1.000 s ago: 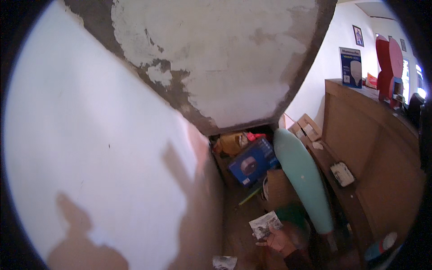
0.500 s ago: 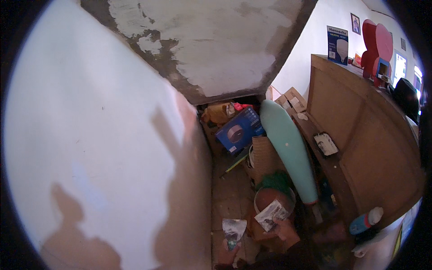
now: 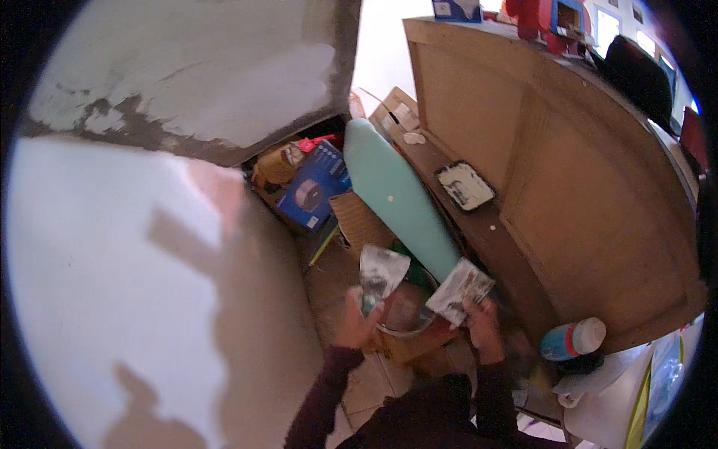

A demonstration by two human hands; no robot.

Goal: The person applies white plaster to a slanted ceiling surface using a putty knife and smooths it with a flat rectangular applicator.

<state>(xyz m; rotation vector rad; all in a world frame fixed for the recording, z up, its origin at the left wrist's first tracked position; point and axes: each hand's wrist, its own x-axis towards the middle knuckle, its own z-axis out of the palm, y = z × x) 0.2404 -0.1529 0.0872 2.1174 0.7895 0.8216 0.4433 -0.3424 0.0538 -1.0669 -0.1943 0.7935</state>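
Note:
My left hand is closed around the green handle of a putty knife. Its wide blade points up and is smeared white. In my right hand is a flat, roughly rectangular plate streaked with white and dark grey filler; whether it has a handle is hidden. Both tools are held a short way apart above a round reddish bucket. Beside the wall, a patchy plastered slanted panel fills the upper left.
A long turquoise board leans behind the bucket. A black tray with white paste rests on the ledge of a brown wooden cabinet. A blue box lies farther back. A blue bottle with white cap stands right. White wall at left.
The view has swung toward the right and down. Both hands have come up and farther into view, still gripping the putty knife and the plate.

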